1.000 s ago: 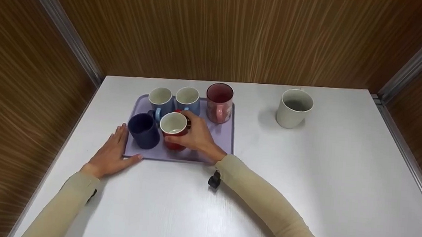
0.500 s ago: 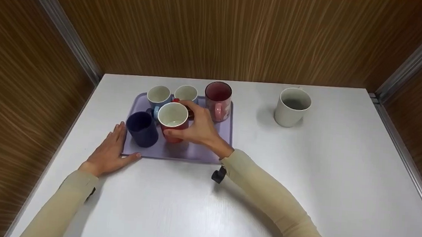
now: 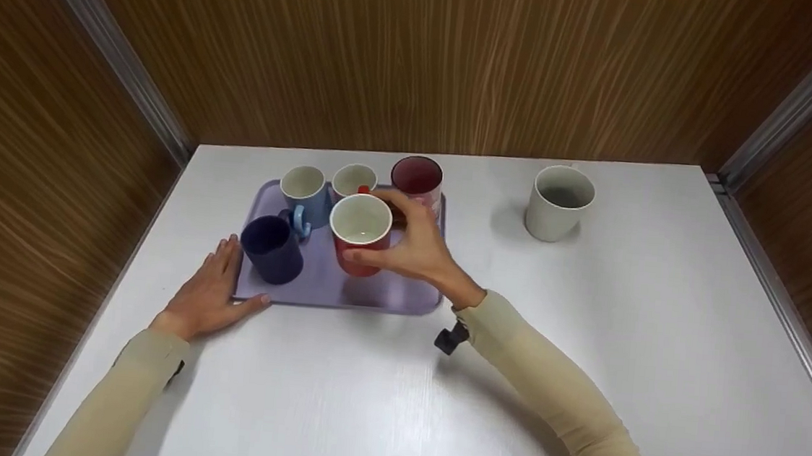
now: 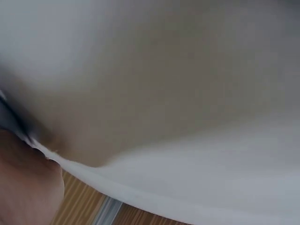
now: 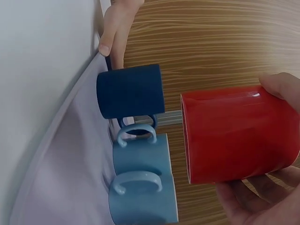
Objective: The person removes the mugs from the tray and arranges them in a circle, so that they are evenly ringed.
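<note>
Head view, right hand (image 3: 422, 247): it holds the red mug (image 3: 360, 232) with curved fingers; the thumb lies on the near side of the body, other fingers on the far side.
Head view, red mug: it is about upright, above the middle part of the lilac tray (image 3: 322, 279); a soft shadow lies below it on the tray.
Head view, left hand (image 3: 203, 295): it lies along the left edge of the tray; the fingers are straight and close together, the thumb is spread wide toward the near edge.
Head view, other mugs: the dark blue mug (image 3: 274, 250) stands near the left hand; two light blue mugs (image 3: 316, 206) stand behind (one is partly covered by the red mug); the pink mug (image 3: 417, 177) is at the far right corner; the off-white mug (image 3: 556, 211) stands on the white table (image 3: 335, 396), well apart.
Left wrist view: very blurred; a piece of the left hand shows at lower left; its fingers I cannot tell here.
Right wrist view: fingers and thumb grip the red mug from opposite sides; the handles of the blue mugs are visible.
</note>
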Tool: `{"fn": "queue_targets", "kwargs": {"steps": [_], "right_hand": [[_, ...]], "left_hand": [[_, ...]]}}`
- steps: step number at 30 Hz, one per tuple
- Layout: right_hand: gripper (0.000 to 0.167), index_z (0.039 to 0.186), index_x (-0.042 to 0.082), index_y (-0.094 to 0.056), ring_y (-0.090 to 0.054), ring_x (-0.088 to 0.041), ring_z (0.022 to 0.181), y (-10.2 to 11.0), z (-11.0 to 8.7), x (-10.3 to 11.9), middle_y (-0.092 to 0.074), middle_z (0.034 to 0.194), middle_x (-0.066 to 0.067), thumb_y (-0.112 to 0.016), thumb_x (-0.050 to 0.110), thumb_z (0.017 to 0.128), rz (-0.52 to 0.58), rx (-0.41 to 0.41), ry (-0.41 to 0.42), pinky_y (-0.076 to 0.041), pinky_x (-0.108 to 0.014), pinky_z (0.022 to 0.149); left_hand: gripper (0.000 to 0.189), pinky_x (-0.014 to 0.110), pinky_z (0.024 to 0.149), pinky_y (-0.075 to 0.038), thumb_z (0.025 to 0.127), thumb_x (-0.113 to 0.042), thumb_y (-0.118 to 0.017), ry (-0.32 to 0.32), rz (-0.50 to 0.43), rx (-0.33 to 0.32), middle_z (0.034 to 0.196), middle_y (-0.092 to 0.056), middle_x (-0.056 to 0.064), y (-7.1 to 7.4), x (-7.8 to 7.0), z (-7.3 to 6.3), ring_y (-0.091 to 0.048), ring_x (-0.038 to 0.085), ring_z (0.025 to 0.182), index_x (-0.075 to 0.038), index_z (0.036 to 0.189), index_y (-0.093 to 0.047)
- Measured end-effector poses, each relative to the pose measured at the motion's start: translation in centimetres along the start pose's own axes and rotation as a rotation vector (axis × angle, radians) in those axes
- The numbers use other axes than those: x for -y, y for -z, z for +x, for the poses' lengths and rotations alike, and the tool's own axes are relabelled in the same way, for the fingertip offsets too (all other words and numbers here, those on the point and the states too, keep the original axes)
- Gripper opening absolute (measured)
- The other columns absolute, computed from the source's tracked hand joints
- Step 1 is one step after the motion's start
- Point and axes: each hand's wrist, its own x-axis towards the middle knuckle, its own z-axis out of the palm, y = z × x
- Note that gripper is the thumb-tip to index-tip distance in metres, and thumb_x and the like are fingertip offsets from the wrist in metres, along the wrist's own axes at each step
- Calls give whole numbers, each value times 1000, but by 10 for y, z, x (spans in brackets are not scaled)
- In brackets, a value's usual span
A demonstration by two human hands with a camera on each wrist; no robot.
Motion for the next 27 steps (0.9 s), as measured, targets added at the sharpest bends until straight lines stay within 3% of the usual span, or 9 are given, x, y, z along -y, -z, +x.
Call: {"fn": "queue_targets", "kwargs": {"steps": [9,27], "right_hand": [[76,133,8,-68,-74,-21,102,35,-17,-3,-76,119,-4,-102,30,68,20,-56,15,-63,-40,91],[77,136,11,-68,-70,-20,107,107,-47,-6,-76,123,-2,-101,25,69,-62,-169,-16,-61,-30,89]], "left_hand": [[114,59,134,-10,100,-68,-57,-30,46,-7,178,-4,27,1,3,1,-4,46,165,6,168,-2],[115,60,133,-14,100,-68,-58,-53,73,-47,177,-4,28,-3,7,7,-4,46,165,6,168,-3]]}}
